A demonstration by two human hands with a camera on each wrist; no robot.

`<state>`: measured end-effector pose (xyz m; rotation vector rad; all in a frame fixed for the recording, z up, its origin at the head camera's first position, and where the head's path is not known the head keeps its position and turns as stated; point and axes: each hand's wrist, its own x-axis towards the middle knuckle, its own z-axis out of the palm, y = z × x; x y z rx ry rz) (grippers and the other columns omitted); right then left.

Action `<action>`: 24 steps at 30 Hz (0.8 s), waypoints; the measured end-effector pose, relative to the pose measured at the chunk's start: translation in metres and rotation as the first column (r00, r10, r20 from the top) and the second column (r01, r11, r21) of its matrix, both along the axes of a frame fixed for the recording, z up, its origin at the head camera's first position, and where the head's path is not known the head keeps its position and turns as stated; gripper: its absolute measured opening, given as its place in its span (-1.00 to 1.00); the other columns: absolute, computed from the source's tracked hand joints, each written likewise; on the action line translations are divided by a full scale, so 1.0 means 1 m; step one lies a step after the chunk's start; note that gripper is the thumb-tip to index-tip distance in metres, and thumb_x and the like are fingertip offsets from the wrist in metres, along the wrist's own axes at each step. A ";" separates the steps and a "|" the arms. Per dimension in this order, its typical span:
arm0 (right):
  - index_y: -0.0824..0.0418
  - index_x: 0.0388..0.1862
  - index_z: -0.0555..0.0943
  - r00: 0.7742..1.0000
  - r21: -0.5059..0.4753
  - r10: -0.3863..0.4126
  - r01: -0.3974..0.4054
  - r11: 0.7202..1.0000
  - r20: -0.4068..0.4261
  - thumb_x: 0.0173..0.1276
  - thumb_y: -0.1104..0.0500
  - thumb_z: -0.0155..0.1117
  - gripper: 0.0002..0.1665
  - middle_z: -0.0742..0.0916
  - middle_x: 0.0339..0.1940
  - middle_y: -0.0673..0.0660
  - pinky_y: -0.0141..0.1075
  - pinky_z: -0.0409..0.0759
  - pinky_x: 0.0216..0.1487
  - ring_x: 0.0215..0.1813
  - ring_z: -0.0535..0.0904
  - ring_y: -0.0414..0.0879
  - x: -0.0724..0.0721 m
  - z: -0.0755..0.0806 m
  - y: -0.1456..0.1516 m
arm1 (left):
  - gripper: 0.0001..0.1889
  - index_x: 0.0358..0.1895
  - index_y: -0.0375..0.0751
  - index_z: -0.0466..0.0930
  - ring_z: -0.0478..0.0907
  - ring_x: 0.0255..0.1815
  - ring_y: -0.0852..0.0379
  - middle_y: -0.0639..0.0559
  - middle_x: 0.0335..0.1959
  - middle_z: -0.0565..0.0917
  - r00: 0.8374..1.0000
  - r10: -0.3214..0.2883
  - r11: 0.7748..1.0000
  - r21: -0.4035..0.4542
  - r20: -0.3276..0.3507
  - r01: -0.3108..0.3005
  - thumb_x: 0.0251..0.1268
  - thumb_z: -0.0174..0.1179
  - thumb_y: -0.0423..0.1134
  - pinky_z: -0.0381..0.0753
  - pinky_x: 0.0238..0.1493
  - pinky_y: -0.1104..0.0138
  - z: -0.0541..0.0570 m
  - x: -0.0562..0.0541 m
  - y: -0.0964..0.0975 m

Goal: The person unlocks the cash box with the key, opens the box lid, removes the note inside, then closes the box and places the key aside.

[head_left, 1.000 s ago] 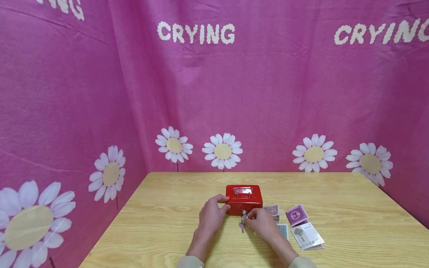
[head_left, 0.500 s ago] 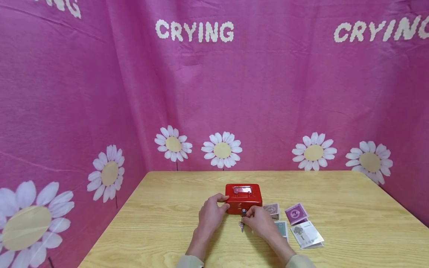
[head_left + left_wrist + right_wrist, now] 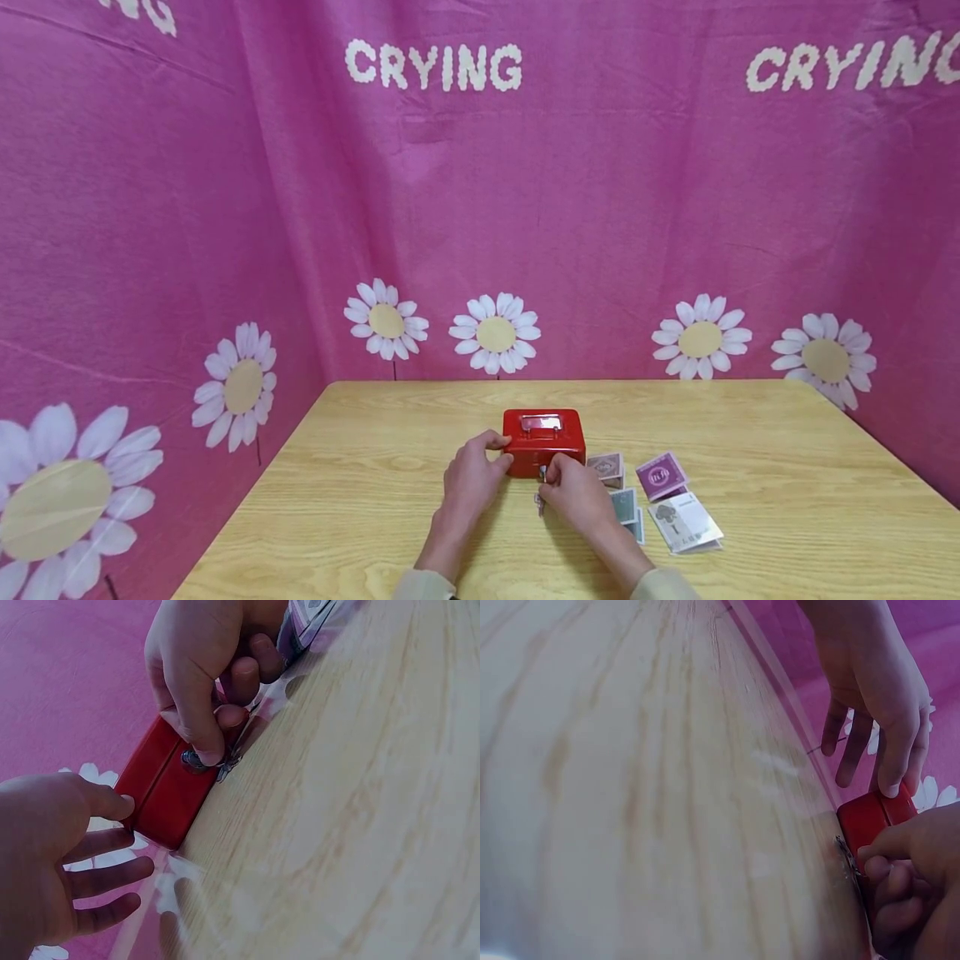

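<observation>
A red metal cash box [image 3: 525, 457] with a folding handle [image 3: 542, 422] on its lid stands closed on the wooden table. My left hand [image 3: 471, 473] holds its left end between thumb and index finger, the other fingers spread loosely in the left wrist view. At the front, my right hand [image 3: 581, 496] pinches a key at the round lock [image 3: 192, 760], with thumb and fingertips covering most of the key. Below it a second key [image 3: 540, 505] dangles against the box's front, near the table top.
Several folded play banknotes lie right of the box: a brownish one [image 3: 606, 468], a green one [image 3: 624, 505] partly behind the right hand, a purple one [image 3: 662, 476] and a white one with a tree [image 3: 686, 522]. A pink flowered cloth [image 3: 600, 208] hangs behind the table.
The right hand has turned at the lock and shifted slightly left, now covering more of the key and uncovering more of the green banknote. The left hand keeps its hold on the box.
</observation>
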<state>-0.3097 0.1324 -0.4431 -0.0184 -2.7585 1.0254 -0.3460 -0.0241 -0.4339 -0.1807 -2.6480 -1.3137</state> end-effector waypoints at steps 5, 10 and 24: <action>0.12 -0.47 0.48 1.000 0.037 -0.005 0.005 0.999 0.002 0.20 0.18 0.44 -0.74 0.54 -0.62 -0.02 -0.39 0.28 -0.56 -0.55 0.39 -0.18 0.000 0.002 -0.001 | -0.76 -0.01 0.00 0.71 0.34 -0.57 0.20 0.04 -0.19 0.77 0.999 -0.011 0.999 -0.034 -0.035 0.010 0.26 0.30 -0.23 0.22 -0.51 0.37 -0.002 -0.001 0.000; 0.11 -0.50 0.47 1.000 0.078 -0.006 0.008 0.997 -0.022 0.21 0.13 0.45 -0.70 0.51 -0.65 -0.03 -0.38 0.24 -0.58 -0.58 0.37 -0.18 0.001 0.003 -0.001 | -0.75 -0.05 -0.03 0.68 0.37 -0.56 0.23 0.08 -0.40 0.68 0.999 -0.014 0.997 -0.075 -0.046 0.011 0.23 0.38 -0.14 0.25 -0.51 0.37 -0.001 0.000 0.002; 0.13 -0.54 0.53 1.000 0.035 -0.008 0.009 0.999 -0.011 0.21 0.23 0.31 -0.82 0.54 -0.66 -0.02 -0.44 0.25 -0.62 -0.59 0.39 -0.21 -0.001 -0.002 0.001 | -0.71 -0.04 -0.06 0.66 0.36 -0.59 0.22 0.13 -0.43 0.70 0.995 0.035 0.992 -0.118 -0.095 -0.046 0.18 0.42 -0.16 0.28 -0.46 0.37 -0.003 0.001 0.012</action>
